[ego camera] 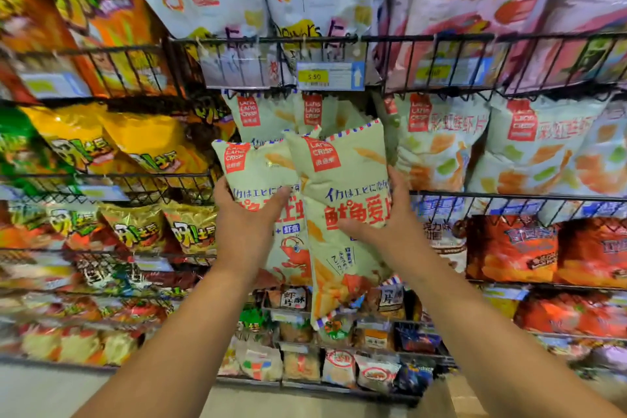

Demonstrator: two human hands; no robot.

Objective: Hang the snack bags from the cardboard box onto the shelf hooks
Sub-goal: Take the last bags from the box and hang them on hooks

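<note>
While the left grip [251, 214] and the right grip [383, 217] reach up at the wire shelf [339, 39], each holds one bag.
The left grip curls round the left snack bag [261, 166]; the right grip clasps the right snack bag [342, 180], thumb in front. The bags touch, below the price tag [314, 76].

The left snack bag [261, 180] and the right snack bag [342, 187] stand upright side by side before the wire shelf [509, 196], the right one overlapping the left one's edge. The left hand [244, 227] holds the left, the right hand [386, 224] the right. Behind them, shelved bags [268, 112] sit just below a price tag [329, 76].
</note>
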